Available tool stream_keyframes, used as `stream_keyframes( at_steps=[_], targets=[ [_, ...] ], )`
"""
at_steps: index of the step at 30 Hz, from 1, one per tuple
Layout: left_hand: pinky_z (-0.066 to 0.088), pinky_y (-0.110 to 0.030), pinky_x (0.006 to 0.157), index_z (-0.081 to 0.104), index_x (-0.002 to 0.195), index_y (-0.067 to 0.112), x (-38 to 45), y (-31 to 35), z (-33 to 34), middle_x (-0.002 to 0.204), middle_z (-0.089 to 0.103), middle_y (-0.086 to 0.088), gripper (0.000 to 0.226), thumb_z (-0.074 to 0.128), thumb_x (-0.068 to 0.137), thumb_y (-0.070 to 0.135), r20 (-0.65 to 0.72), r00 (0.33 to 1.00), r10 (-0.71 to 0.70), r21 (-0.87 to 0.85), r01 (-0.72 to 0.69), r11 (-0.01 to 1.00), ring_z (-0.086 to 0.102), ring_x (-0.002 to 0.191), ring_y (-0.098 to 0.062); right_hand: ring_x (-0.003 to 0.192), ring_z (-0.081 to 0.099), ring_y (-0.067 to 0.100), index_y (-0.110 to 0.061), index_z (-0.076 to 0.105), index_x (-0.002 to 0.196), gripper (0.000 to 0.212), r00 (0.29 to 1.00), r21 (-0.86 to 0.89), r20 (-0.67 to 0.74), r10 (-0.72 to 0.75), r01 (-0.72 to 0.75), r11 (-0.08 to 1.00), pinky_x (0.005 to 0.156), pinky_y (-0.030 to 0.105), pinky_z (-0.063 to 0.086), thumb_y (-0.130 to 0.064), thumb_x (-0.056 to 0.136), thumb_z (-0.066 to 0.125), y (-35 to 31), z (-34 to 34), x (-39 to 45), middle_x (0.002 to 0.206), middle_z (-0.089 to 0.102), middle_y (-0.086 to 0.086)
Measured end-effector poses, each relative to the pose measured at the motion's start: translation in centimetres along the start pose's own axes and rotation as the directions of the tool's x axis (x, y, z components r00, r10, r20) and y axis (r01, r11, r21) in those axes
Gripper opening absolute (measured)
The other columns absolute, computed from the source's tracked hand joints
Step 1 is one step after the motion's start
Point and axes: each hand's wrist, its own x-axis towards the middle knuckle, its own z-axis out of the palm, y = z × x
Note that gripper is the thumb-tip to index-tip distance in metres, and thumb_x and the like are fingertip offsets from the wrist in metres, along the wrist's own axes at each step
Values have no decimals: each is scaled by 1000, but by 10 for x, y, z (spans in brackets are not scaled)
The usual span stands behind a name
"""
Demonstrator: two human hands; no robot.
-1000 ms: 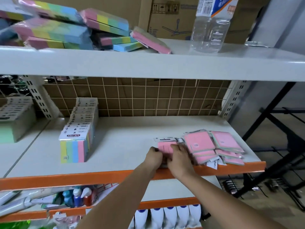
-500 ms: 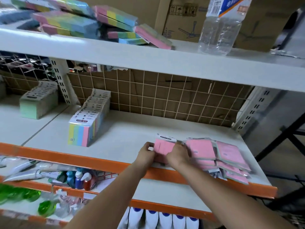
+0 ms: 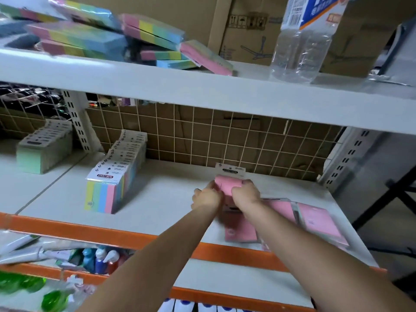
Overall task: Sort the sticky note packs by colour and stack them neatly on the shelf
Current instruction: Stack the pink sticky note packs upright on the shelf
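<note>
Head view: we are gripping a pink pack (image 3: 225, 185) upright between left hand (image 3: 206, 197) and right hand (image 3: 245, 194), above the middle shelf (image 3: 157, 199); loose pink packs (image 3: 315, 221) alongside are risking a nudge off the edge.

Clear plastic bottle (image 3: 306, 39), cardboard boxes (image 3: 245, 28) behind

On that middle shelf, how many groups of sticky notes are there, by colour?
1 green row
1 rainbow row
1 pink pile, lying loose
1 pink bundle, gripped by left hand and right hand
Total: 4
</note>
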Motion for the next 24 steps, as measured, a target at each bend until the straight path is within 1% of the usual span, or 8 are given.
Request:
stream_keyframes(
  at_steps=[4,7,10,12,16,19,22,24],
  targets=[
    [29,-35,110,31,146,35,30,12,4,137,40,-17,53,35,94,26,60,998,35,82,-40,996,35,130,-32,123,51,30,-6,36,141,48,998,31,61,-22,20,999,94,29,43,-16,96,50,-10,-1,18,137,49,15],
    [32,-38,108,30,147,27,48,20,14,136,40,-17,55,39,92,27,81,995,58,98,-66,993,42,125,-33,121,51,30,-9,34,142,49,996,166,63,-67,56,985,94,33,44,-14,96,49,-6,3,34,137,48,14],
    [35,-43,108,24,149,22,67,25,23,134,38,-19,55,38,96,26,142,987,72,124,-90,988,43,125,-33,103,50,24,-6,33,143,48,996,167,49,-70,61,984,85,31,41,-10,97,47,-6,7,54,135,48,16],
    [37,-42,106,18,151,27,82,25,29,133,42,-18,58,39,96,28,131,988,78,124,-95,988,45,125,-32,95,50,22,0,38,139,44,997,88,64,-49,43,995,78,32,40,-5,96,42,-7,10,67,127,54,19],
    [43,-37,97,35,140,34,111,21,47,129,54,-7,53,45,88,36,144,983,115,35,-121,992,51,116,-28,103,57,31,-4,38,133,46,994,94,69,-90,83,992,84,39,45,-4,89,50,-3,16,85,120,59,18],
    [42,-36,98,31,139,48,119,15,49,128,56,1,67,43,74,45,172,966,194,-49,-188,981,52,115,-27,98,59,29,-12,32,133,49,995,195,48,-89,78,978,85,41,51,-7,88,52,5,23,92,116,60,13],
    [41,-34,97,39,132,45,114,13,44,126,58,-1,47,39,85,39,128,970,205,-47,-201,979,53,114,-27,82,56,23,-15,29,138,54,994,195,65,-89,75,978,67,34,46,1,88,44,11,27,100,103,57,10],
    [39,-33,98,44,125,41,112,13,41,120,57,-2,48,37,78,42,115,972,205,-14,-204,979,51,114,-26,86,54,23,-16,26,142,61,990,186,92,-104,86,979,67,32,44,2,87,47,13,27,105,105,55,10]
  ],
)
